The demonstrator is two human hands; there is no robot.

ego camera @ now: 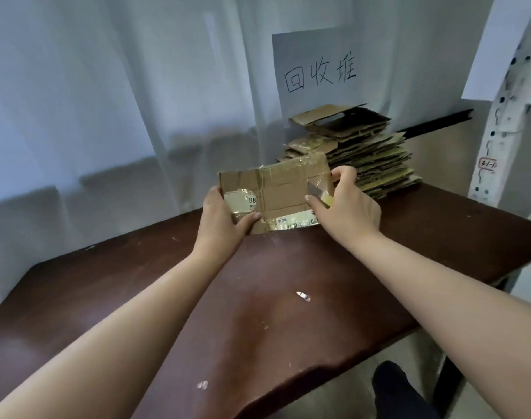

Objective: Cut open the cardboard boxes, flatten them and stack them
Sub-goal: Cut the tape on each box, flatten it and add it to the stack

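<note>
Above the scuffed brown table (167, 297), left hand (220, 220) and right hand (346, 204) grip flattened cardboard (276, 192) (glossy tape).

Dark brown table (288, 328) w/ white curtain (107, 101) behind, handwritten paper sign (315, 65) hung.

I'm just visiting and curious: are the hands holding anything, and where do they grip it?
Yes: a flattened cardboard box. The left hand grips its left end, the right hand its right end.
</note>
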